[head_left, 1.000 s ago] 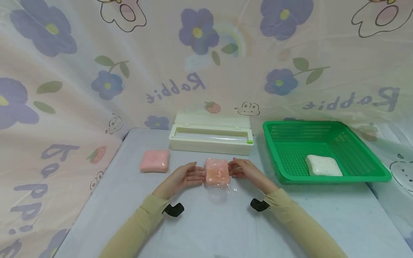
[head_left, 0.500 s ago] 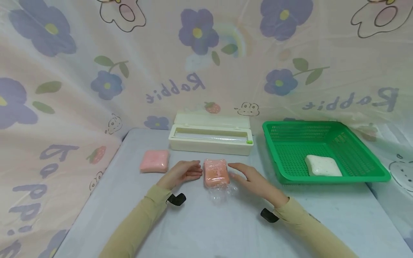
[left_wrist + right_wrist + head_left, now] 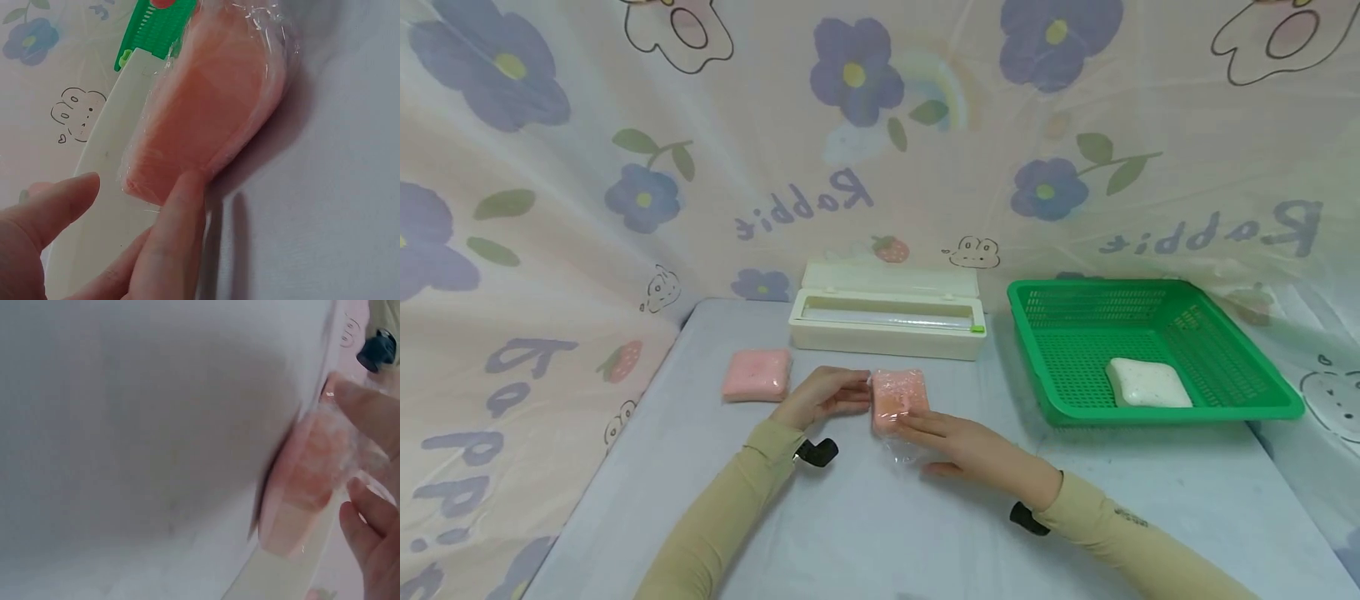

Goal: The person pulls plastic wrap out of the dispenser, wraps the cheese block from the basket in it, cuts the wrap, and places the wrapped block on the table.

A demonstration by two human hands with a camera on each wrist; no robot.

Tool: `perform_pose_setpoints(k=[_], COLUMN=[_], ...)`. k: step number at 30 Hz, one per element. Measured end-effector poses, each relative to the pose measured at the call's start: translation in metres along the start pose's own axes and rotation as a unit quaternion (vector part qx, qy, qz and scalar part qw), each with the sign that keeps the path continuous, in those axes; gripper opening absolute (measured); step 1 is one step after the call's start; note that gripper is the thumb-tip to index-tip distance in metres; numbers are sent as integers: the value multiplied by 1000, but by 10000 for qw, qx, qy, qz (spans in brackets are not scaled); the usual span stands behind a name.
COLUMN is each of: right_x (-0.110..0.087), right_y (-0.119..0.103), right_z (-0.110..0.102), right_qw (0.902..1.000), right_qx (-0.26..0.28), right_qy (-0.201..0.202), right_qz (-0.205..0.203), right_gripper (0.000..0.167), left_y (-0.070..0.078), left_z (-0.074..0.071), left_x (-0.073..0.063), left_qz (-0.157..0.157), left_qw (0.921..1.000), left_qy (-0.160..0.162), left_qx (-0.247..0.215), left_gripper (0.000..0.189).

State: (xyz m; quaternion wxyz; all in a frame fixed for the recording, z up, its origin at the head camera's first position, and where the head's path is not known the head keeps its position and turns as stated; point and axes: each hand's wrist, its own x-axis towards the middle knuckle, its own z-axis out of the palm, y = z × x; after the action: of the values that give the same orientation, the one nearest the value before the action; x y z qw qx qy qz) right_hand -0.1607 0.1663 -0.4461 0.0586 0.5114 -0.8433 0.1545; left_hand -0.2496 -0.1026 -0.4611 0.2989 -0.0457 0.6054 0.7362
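Note:
A pink bar of soap (image 3: 898, 392), loosely covered in clear cling film, lies on the white table in the middle of the head view. The film bunches at its near end. Against the soap's left side rest the extended fingers of my left hand (image 3: 823, 395); in the left wrist view a fingertip touches the soap's end (image 3: 206, 100), with the thumb apart. My right hand (image 3: 970, 450) reaches over the near right corner, its straight fingers on the film and its thumb spread away. The right wrist view shows film crumpled beside those fingers around the soap (image 3: 306, 469).
Behind the hands stands a cream cling film box (image 3: 887, 340), lid up, a roll inside. A second pink soap bar (image 3: 756, 375) lies left of my left hand. A green basket (image 3: 1037, 367) at the right holds a white soap bar (image 3: 1148, 383). Patterned cloth hangs behind.
My right hand has left the soap's right side and come nearer, its fingers now over the near right corner. The left hand has shifted slightly up along the left side.

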Motion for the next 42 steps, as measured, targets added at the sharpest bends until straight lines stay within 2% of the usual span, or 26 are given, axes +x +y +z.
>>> perform_pose_setpoints(k=[4,9,15,18,21,23,25,27,32,36,40,42], right_x=[4,7,10,12,16,19,23,27,39,45,49,51], right_y=[-3,-1,-1,0,2,4,5,7,16,25,33,35], right_z=[2,9,9,7,5,4,2,-1,-3,-3,-1,0], right_qw=[9996,9953,9910,9941,9986,9962,9869,9728,9254,8933,8685,8571], right_qx=[-143,-649,-1010,-702,121,778,1473,2037,3074,3569,3865,3961], right_qy=[51,203,40,120,279,385,499,616,765,568,313,322], right_qz=[-244,-694,-872,-813,-426,-44,431,917,2080,2671,3087,3279], right_gripper=[66,51,45,42,36,32,25,20,15,16,16,14], left_y=[0,0,0,0,-1,0,0,1,1,1,1,1], left_z=[2,5,9,11,11,11,11,12,13,12,11,11], left_x=[1,3,5,6,8,8,8,7,6,7,9,10], left_qz=[162,182,173,95,-5,-62,-102,-97,-24,-15,-53,-76], left_qw=[9998,9993,9985,9973,9963,9965,9971,9976,9979,9979,9978,9978], left_qy=[-38,199,443,627,739,741,708,668,636,618,607,604], left_qx=[91,251,285,376,439,383,277,169,152,210,270,248], left_gripper=[28,26,30,32,31,31,31,31,34,36,37,37])
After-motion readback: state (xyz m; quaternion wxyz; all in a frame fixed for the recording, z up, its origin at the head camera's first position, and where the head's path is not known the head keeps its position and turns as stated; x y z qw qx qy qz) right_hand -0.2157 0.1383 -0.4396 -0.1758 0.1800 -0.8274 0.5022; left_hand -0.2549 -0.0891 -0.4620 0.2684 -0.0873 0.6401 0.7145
